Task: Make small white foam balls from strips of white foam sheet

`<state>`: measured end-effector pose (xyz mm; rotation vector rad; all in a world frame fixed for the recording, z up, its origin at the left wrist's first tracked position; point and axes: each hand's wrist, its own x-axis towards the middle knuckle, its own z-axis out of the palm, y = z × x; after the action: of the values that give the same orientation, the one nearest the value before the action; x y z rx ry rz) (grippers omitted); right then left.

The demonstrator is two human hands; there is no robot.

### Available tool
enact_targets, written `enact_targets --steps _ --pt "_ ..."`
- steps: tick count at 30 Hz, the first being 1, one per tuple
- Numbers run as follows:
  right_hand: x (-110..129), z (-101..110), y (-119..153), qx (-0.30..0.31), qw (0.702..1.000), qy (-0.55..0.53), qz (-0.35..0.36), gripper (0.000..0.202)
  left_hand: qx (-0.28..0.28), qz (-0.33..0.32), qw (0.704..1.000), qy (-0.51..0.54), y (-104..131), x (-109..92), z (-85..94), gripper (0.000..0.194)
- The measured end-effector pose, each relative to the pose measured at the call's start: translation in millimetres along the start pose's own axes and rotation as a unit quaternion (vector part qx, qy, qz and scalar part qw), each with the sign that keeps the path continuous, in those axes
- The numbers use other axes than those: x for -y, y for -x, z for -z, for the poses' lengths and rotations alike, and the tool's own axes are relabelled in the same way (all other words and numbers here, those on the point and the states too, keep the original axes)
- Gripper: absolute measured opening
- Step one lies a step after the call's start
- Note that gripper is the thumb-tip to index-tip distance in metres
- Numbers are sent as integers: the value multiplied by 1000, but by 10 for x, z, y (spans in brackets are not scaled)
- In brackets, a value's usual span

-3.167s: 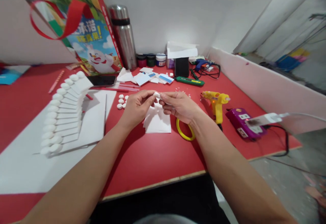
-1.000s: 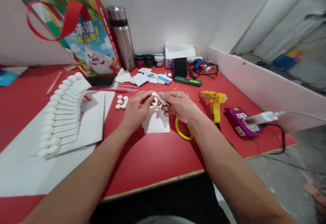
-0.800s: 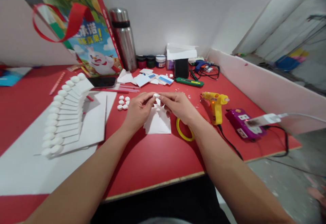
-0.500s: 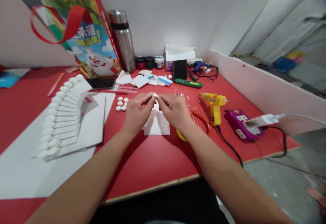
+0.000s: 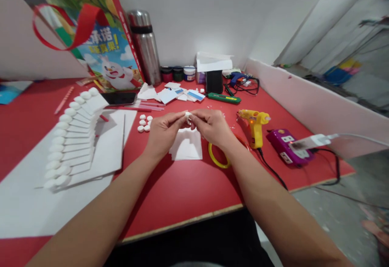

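Between the fingertips of my left hand (image 5: 164,131) and my right hand (image 5: 211,125) is a small white piece (image 5: 187,115), pinched from both sides. Just below my hands lie white paper squares (image 5: 187,145) on the red table. Several small white round pieces (image 5: 142,122) sit left of my left hand. Farther left, a curved white model (image 5: 75,133) with a row of white round pieces along its edge rests on a white board (image 5: 114,153). Scissors with yellow and orange handles (image 5: 216,162) lie partly under my right wrist.
A yellow glue gun (image 5: 257,127) and a purple power strip (image 5: 288,149) with cords are on the right. At the back stand a steel flask (image 5: 147,52), a printed bag (image 5: 112,56) and paint jars (image 5: 178,73). A green cutter (image 5: 224,98) lies near paper scraps (image 5: 167,96).
Both hands have shifted slightly right, and the white piece between the fingertips has turned. My right hand now covers more of the scissors. The view has moved a little.
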<state>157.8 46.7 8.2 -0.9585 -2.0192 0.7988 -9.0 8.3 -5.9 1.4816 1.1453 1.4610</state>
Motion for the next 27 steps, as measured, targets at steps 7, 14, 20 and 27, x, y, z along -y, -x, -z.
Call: enact_targets --steps 7,14,20,27 --pt "-48 24 -12 31 999 -21 -14 34 48 49 997 37 -23 -28 49 26" --pt "43 -39 0 -15 999 23 -30 39 18 -39 997 -71 13 -48 12 23" --pt "91 -27 -10 -8 980 -152 -129 48 13 -25 998 -50 -17 -9 19 22" --pt "82 69 -47 78 845 -439 -296 34 32 -19 998 -46 -60 21 116 22"
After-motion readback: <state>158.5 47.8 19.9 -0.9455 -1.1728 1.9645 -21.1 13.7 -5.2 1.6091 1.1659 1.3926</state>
